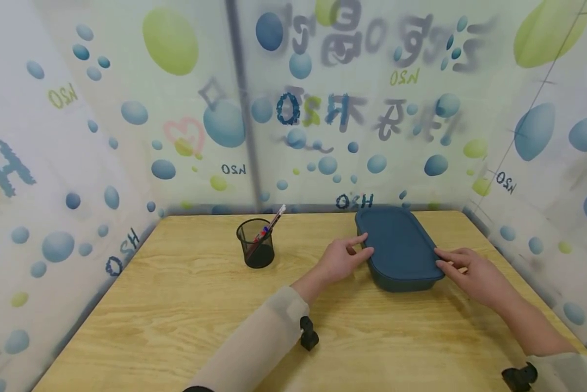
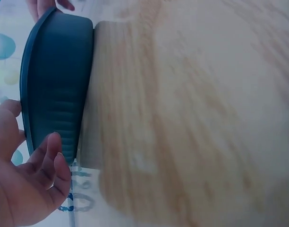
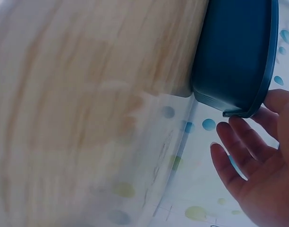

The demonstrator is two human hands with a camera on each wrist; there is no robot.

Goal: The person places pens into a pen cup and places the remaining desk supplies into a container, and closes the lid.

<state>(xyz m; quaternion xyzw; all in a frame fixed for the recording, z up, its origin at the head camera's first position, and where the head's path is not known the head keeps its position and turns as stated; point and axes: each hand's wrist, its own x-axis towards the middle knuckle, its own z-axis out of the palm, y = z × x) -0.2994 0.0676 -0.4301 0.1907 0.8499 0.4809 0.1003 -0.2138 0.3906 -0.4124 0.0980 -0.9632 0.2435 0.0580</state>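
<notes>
A dark blue rectangular lidded box (image 1: 402, 245) with rounded corners is at the back right of the wooden table. My left hand (image 1: 339, 260) holds the rim of its left side, thumb and index finger at the lid's edge. On the opposite side my right hand (image 1: 474, 275) pinches the rim near the front corner. The left wrist view shows the box (image 2: 62, 80) side-on, with curled fingers of the left hand (image 2: 29, 177) beside its wall. In the right wrist view, fingertips of the right hand (image 3: 260, 156) meet the box's rim from below. The box's inside is hidden.
A black mesh pen cup (image 1: 256, 245) holding several pens stands left of the box. Patterned curtain walls (image 1: 298, 163) enclose the table (image 1: 185, 305) at the back and both sides.
</notes>
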